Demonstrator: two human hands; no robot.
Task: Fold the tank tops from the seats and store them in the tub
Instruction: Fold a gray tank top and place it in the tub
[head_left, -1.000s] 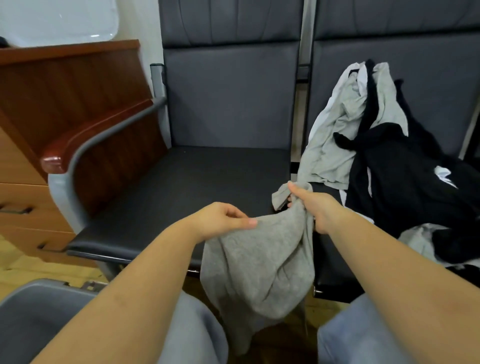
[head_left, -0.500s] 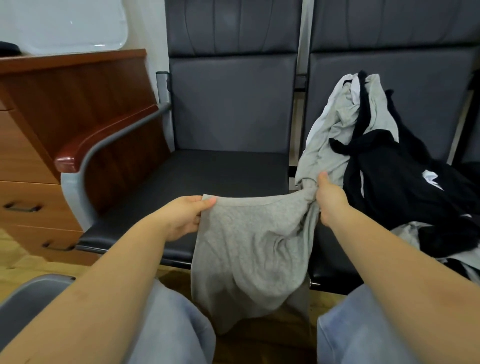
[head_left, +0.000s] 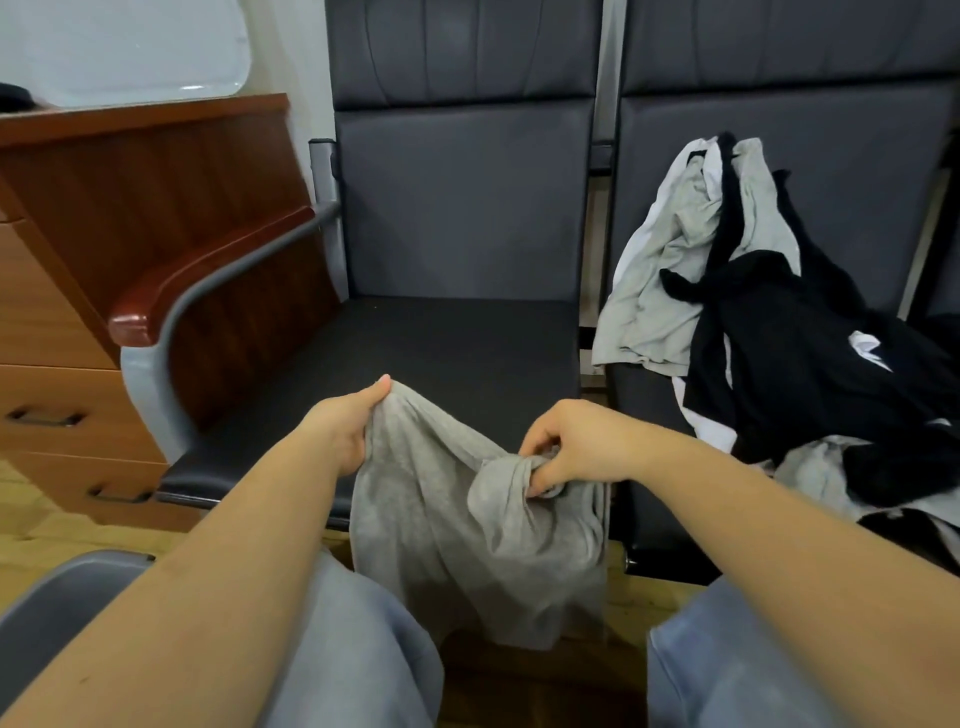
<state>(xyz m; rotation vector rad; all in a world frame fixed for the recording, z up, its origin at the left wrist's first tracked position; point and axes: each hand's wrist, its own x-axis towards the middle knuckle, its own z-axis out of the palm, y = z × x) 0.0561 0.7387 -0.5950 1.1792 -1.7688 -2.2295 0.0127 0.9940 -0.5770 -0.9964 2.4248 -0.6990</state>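
A grey tank top (head_left: 457, 530) hangs between my hands in front of the left seat (head_left: 415, 353), its lower part drooping toward the floor between my knees. My left hand (head_left: 345, 426) pinches its upper left edge with thumb on top. My right hand (head_left: 571, 447) grips a bunched fold of the same top, fingers curled round it. A pile of grey, black and white tank tops (head_left: 769, 322) lies on the right seat (head_left: 654, 519) and against its backrest. The grey tub (head_left: 57, 597) shows only its rim at the lower left, behind my left forearm.
A wooden armrest (head_left: 208, 275) on a grey metal frame borders the left seat. A wooden drawer cabinet (head_left: 67, 322) stands to the left. My knees in light blue trousers (head_left: 727, 665) fill the bottom edge. The floor is wooden.
My right hand has come left and toward me, off the pile, bunching the grey top. My left hand has risen, holding the top's edge. The stretched top edge has gone slack.
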